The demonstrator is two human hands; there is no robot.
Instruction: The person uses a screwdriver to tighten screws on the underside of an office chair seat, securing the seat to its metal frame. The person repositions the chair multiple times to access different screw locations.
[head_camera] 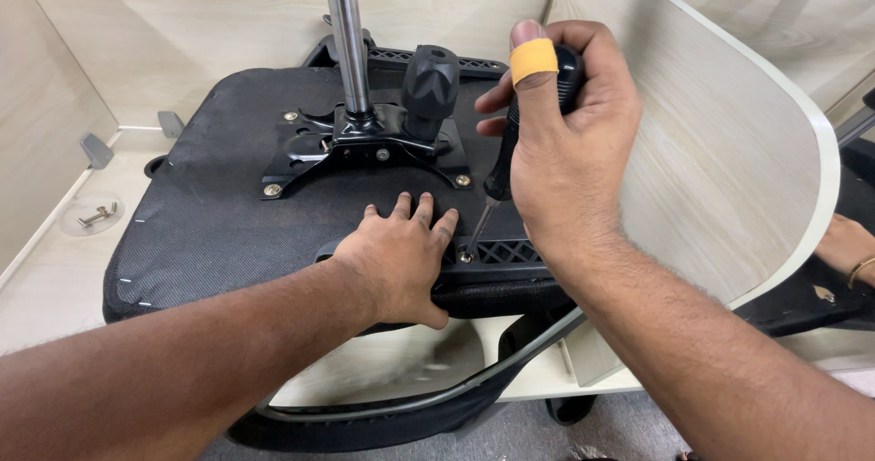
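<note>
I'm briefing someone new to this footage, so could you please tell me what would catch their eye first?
At centre right, the right hand, an orange band on its thumb, grips a black-handled screwdriver with its tip at a screw on an armrest bracket. The left hand presses flat on the upturned black chair seat beside it. Behind them, a chrome gas-lift column rises from the black mounting plate.

Chair underside: cloth, metal, plastic
Seat matt black woven cloth; post shiny smooth metal; knob matt plastic; desk smooth pale wood-grain.
</note>
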